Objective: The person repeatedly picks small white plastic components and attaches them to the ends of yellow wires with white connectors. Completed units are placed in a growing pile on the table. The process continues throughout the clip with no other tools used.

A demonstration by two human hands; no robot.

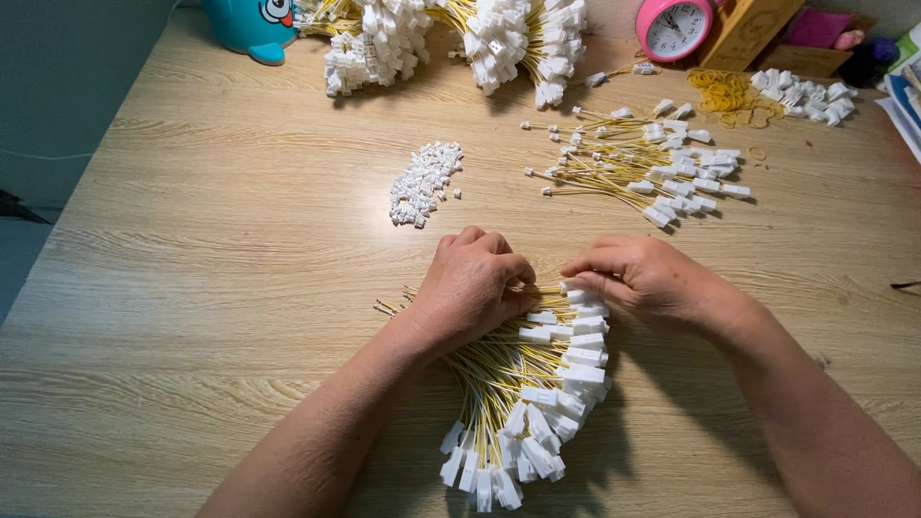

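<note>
Wire bundle (pixel 523 384) under left hand (pixel 470 288), touching right hand (pixel 643 278).

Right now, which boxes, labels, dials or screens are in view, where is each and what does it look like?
Alarm clock: far edge of the table, right of centre; round, pink rim, white dial.
Box: just right of the clock; wooden yellow-brown, tilted, printed face.
Papers: far right edge; stacked white and blue sheets.
No screens visible.

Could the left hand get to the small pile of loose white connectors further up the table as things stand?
Probably yes: the pile of loose white connectors lies just beyond the left hand, with bare table between them.
</note>
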